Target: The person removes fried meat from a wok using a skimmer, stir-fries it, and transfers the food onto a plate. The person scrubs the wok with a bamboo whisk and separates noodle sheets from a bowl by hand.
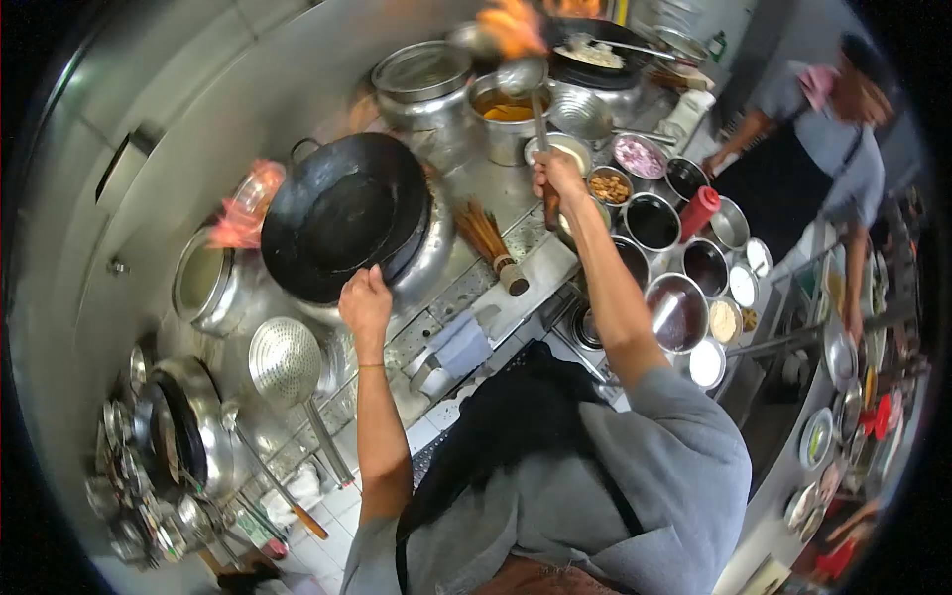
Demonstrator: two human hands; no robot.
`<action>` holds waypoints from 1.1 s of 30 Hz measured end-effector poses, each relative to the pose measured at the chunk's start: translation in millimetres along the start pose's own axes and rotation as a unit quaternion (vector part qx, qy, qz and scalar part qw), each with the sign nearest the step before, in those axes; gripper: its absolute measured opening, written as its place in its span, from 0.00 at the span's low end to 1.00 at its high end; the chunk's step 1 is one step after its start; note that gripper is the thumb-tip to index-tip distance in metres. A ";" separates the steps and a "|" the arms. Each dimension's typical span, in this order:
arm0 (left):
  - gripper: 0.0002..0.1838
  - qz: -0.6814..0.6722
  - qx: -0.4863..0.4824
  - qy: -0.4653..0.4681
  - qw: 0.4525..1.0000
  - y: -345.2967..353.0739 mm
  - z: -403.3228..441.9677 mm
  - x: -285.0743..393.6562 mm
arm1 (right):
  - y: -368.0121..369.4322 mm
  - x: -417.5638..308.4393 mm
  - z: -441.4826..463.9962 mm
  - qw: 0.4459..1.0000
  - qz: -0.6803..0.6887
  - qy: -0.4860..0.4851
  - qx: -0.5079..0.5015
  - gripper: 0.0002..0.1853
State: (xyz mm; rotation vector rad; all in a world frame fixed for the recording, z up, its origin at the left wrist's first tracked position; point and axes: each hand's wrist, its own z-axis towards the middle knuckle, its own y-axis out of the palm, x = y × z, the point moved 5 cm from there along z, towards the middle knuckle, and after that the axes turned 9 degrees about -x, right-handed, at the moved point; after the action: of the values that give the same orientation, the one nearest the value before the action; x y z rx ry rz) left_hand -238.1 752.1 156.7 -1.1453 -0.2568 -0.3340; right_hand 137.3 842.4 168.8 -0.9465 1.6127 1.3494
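My left hand (367, 307) is closed at the near rim of a black wok (342, 213), gripping its edge. The wok sits over a round steel burner and its inside looks dark. My right hand (560, 178) is wrapped around the wooden handle of a ladle (524, 74), held up to the right of the wok. The ladle's bowl is above a steel pot of orange liquid (509, 111), with a bright flame just behind it. Whether the bowl holds anything is hard to tell. A bamboo brush (484, 233) lies between the wok and my right arm.
Several sauce and ingredient bowls (654, 220) and a red squeeze bottle (700, 210) crowd the right. Flames (248, 213) show left of the wok. A perforated skimmer (286, 359) lies at lower left. Another wok (590, 55) stands at the back. A co-worker (813, 159) stands at right.
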 end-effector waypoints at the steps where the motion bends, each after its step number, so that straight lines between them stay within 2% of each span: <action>1: 0.19 -0.002 0.008 0.004 1.000 3.5 1.2 -0.5 | 5.9 -6.5 -7.7 1.000 -0.017 -0.002 -0.009 0.05; 2: 0.18 0.000 0.015 0.005 1.000 4.1 1.2 -2.0 | 12.5 -11.2 -15.6 0.999 -0.032 -0.002 -0.021 0.06; 4: 0.16 0.012 -0.010 -0.052 0.999 2.7 1.9 0.9 | 27.1 -8.0 -25.7 0.996 -0.058 0.002 -0.073 0.09; 6: 0.16 0.000 0.007 -0.030 1.000 5.4 1.8 -2.0 | 51.7 -3.5 -44.1 0.991 -0.070 0.019 -0.111 0.16; 8: 0.16 -0.004 0.000 -0.036 0.999 5.8 1.8 -3.4 | 68.4 10.6 -53.0 0.979 -0.112 0.019 -0.167 0.15; 11: 0.17 -0.028 0.004 -0.026 0.999 4.4 1.7 -2.0 | 92.9 31.0 -76.4 0.964 -0.188 0.042 -0.185 0.14; 16: 0.18 -0.038 0.007 -0.030 0.999 2.4 2.3 -0.5 | 109.5 118.7 -98.2 0.896 -0.372 -0.188 -0.154 0.30; 17: 0.18 -0.037 0.001 -0.032 0.999 1.3 2.1 0.0 | 103.1 143.6 -95.6 0.883 -0.395 -0.182 -0.177 0.30; 19: 0.18 -0.042 -0.004 -0.028 0.999 3.6 2.1 -4.3 | 105.5 145.3 -107.3 0.862 -0.431 -0.140 -0.227 0.30; 22: 0.18 -0.046 -0.008 -0.024 0.999 1.2 2.9 -4.2 | 109.9 133.3 -139.0 0.873 -0.416 -0.105 -0.233 0.30; 23: 0.19 -0.035 -0.002 -0.020 0.999 -0.2 2.6 -2.3 | 109.0 138.1 -146.2 0.870 -0.376 -0.254 -0.196 0.29; 26: 0.19 -0.035 0.003 0.002 0.999 3.5 3.3 -3.4 | 97.7 163.0 -148.8 0.874 -0.399 -0.182 -0.207 0.29; 28: 0.18 -0.031 -0.001 0.009 0.999 4.3 1.7 -6.1 | 90.5 159.9 -151.8 0.893 -0.374 -0.095 -0.232 0.29; 30: 0.17 -0.040 -0.027 0.004 0.999 4.6 3.8 -9.2 | 84.5 146.1 -163.6 0.917 -0.330 -0.070 -0.215 0.29; 31: 0.18 -0.036 -0.002 0.023 0.999 4.1 3.1 -11.5 | 74.8 147.0 -171.0 0.919 -0.328 -0.138 -0.171 0.28; 32: 0.18 -0.037 0.022 0.041 0.998 5.4 1.4 -14.4 | 60.6 148.0 -179.4 0.951 -0.262 -0.022 -0.166 0.28; 33: 0.19 -0.045 0.020 0.050 0.998 5.7 1.4 -15.5 | 52.9 121.7 -193.2 0.957 -0.260 -0.014 -0.127 0.28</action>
State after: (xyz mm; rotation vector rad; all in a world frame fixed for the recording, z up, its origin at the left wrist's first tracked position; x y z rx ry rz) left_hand -250.2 757.5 146.8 -1.0773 -0.2267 -0.4624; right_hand 18.9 653.7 96.0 -1.3838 1.0706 1.1987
